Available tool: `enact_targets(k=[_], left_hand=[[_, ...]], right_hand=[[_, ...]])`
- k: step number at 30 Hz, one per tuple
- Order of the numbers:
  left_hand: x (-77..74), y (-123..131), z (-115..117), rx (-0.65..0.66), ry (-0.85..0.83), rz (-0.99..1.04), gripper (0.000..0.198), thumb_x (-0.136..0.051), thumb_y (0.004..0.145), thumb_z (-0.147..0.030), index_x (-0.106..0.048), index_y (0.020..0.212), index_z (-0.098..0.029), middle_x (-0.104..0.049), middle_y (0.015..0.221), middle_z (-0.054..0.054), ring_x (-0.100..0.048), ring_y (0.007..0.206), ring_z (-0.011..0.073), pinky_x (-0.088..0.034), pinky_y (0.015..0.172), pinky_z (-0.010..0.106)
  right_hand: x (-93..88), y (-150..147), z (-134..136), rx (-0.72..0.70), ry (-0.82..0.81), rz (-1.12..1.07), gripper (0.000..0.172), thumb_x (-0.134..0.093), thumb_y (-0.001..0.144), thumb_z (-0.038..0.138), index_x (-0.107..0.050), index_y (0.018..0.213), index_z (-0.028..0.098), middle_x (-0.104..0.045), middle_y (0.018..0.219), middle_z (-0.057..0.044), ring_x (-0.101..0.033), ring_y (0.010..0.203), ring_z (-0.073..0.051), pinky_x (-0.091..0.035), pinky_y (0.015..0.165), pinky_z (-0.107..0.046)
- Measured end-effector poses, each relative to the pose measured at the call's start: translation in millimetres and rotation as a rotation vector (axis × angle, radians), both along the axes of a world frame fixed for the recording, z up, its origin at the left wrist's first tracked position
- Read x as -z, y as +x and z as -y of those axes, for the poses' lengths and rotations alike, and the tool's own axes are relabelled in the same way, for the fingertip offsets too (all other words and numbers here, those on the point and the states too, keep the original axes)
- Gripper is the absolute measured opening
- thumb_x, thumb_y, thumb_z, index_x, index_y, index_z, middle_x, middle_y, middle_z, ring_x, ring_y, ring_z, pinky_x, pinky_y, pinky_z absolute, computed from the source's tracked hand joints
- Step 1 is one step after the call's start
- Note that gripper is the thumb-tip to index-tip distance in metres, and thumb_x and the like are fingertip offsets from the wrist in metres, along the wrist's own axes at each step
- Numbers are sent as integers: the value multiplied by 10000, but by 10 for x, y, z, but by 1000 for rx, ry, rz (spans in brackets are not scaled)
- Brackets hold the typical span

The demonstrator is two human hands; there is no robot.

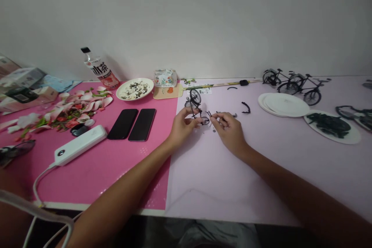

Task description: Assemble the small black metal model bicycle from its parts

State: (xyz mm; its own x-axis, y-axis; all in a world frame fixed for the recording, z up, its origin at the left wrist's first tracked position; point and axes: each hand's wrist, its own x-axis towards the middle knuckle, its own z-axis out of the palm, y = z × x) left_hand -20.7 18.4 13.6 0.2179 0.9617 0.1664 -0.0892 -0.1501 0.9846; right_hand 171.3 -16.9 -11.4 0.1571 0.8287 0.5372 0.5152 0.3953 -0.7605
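Fingers of left hand (pixel 180 127) clamped on small black model bicycle (pixel 197 103) over pink-and-lilac desk (pixel 203 178), right hand (pixel 231 128) pinching thin black part (pixel 208 114), spoked wheels (pixel 195 96) seemingly on, curved black strip (pixel 248 106) loose, so probably only part-built.

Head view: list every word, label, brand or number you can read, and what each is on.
"茶": on the pink-labelled bottle; the character before it is unclear.
White printed sheet near the wall: too small to read.
White power bank: marking too blurred to read.
Held model bicycle: no lettering can be made out.
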Motion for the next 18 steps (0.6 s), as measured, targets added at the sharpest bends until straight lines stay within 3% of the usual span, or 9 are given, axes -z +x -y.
enact_targets(k=[6, 18], left_hand=[[53, 116, 158, -34, 25, -10, 336, -836, 812, -335, -631, 1034, -188, -732, 1333, 108, -743, 764, 129, -612, 718, 269], [36, 127, 168, -34, 9, 37, 332, -844, 796, -324, -621, 1003, -190, -733, 1313, 104, -723, 733, 111, -606, 698, 261]], right_hand=[[4, 26, -13, -23, -19, 51, 225, -670, 987, 422, -763, 973, 217, -671, 846, -41, -484, 601, -151, -473, 619, -314], [42, 30, -36, -32, 43, 79, 144, -676, 971, 345, -755, 941, 228, -688, 840, -42, -542, 638, -173, -511, 669, -343]])
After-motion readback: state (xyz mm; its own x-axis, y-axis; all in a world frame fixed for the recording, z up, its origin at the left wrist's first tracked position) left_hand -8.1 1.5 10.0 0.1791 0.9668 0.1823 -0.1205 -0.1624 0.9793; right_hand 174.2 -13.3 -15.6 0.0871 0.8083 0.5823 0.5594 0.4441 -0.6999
